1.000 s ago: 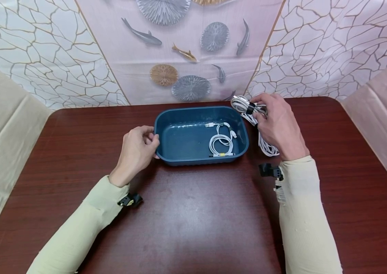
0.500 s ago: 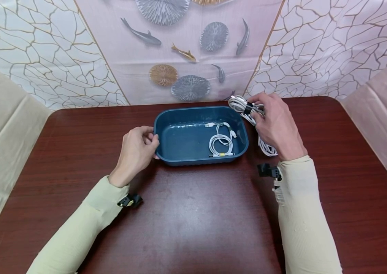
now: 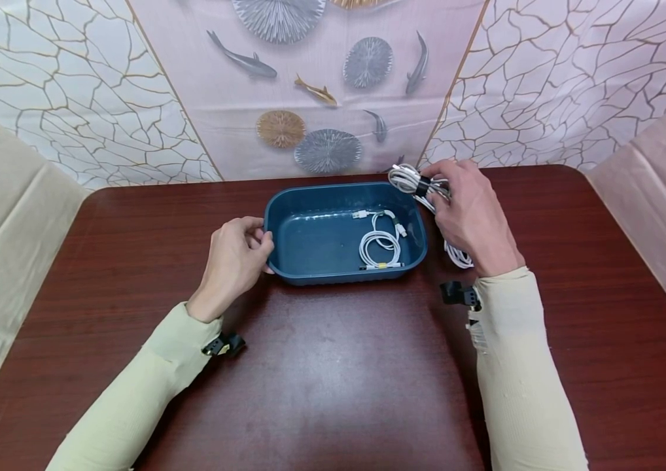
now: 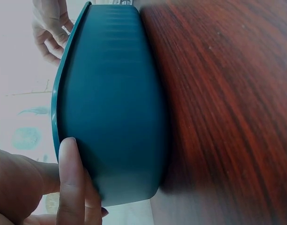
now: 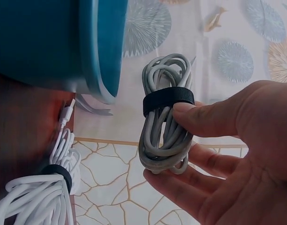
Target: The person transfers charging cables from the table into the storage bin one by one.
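Observation:
A dark blue plastic bin point(image 3: 321, 278) stands on the table. My left hand point(image 3: 234, 261) holds its left end, the thumb at the rim and fingers against the outer wall. Inside the bin, toward the right, lies a thin white USB cable point(image 3: 380, 248), coiled with a small yellow tie. My right hand point(image 3: 474, 212) pinches a bundled grey-white cable point(image 5: 164, 131) between thumb and fingers. A black strap point(image 5: 169, 98) wraps the bundle's middle. It hangs in the air near the bin's back right corner, as the right wrist view shows.
More white cables point(image 5: 38, 192), one bundle bound with a black strap, lie on the table point(image 3: 333, 366) right of the bin, partly behind my right hand. A patterned cloth point(image 3: 333, 85) stands behind the table's back edge.
My right hand has moved slightly left with the grey-white cable, closer to the bin's back right corner. My left hand and the bin have stayed in place.

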Demonstrator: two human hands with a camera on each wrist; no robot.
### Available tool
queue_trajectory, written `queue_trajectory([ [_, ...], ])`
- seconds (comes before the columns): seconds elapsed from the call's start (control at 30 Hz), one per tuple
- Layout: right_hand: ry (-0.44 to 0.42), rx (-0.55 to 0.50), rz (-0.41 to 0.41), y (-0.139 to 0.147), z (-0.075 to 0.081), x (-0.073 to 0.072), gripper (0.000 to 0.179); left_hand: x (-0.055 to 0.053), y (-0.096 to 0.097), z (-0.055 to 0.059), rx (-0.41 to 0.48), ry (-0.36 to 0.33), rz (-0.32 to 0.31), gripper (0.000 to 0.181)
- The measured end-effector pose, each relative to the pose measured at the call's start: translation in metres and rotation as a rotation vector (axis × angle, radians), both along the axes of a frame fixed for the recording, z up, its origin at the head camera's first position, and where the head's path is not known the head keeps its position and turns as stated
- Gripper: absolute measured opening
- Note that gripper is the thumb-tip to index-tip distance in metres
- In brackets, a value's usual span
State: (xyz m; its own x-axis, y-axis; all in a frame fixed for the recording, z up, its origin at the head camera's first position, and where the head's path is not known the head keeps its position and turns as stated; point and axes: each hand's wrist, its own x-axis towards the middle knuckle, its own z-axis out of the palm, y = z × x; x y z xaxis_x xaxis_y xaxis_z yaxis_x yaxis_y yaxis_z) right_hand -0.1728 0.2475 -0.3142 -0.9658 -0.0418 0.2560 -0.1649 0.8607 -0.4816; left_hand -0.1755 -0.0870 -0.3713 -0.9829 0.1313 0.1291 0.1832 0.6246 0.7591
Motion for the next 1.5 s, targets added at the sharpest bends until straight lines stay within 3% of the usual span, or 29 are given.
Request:
queue_trajectory([
  [1.5,0.004,0.014,0.013,-0.016,-0.007,-0.001,0.031,0.000,0.000,0.000,-0.008,-0.010,-0.001,0.034],
])
